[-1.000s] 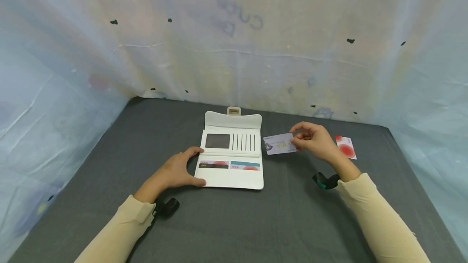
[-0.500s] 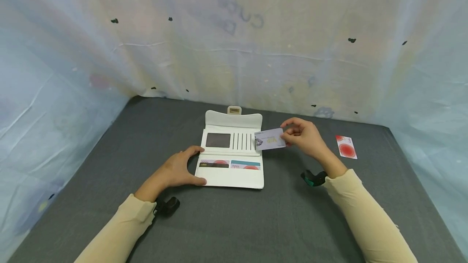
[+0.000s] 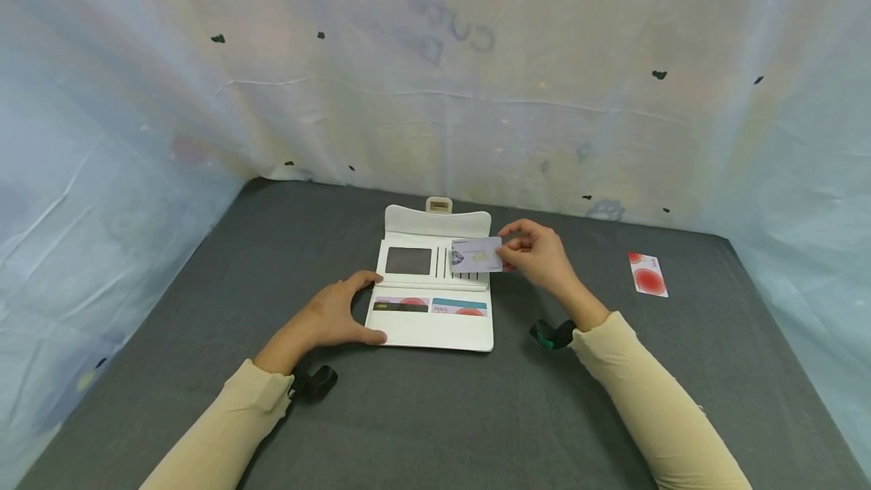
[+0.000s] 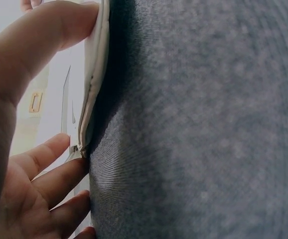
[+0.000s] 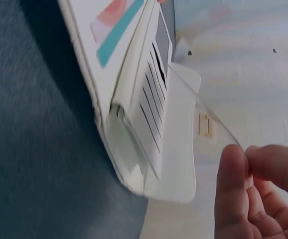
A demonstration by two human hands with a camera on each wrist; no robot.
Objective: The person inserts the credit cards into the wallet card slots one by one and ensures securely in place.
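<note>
An unfolded white wallet [image 3: 429, 333] lies on the dark cloth, its flap at the far side. My left hand [image 3: 332, 316] rests at its left edge, thumb and fingers spread apart and touching it. In the left wrist view the thumb lies over the wallet's edge. My right hand [image 3: 540, 254] pinches a pale VIP card [image 3: 476, 254] by its right end, between thumb and fingertips. The card hovers over the wallet's row of card slots [image 5: 151, 107]; the right wrist view shows it nearly edge-on, apart from the slots. Two cards, one dark-banded [image 3: 400, 305] and one blue-banded [image 3: 459, 307], sit in the near pockets.
A red and white card [image 3: 648, 274] lies on the dark cloth [image 3: 435, 414] to the right. Behind the wallet and at both sides hang pale patterned curtains [image 3: 435, 97]. A metal clasp [image 3: 438, 206] tops the wallet's flap.
My right hand has carried the VIP card leftward, from beside the wallet to above its card slots. My left hand stays at the wallet's left edge.
</note>
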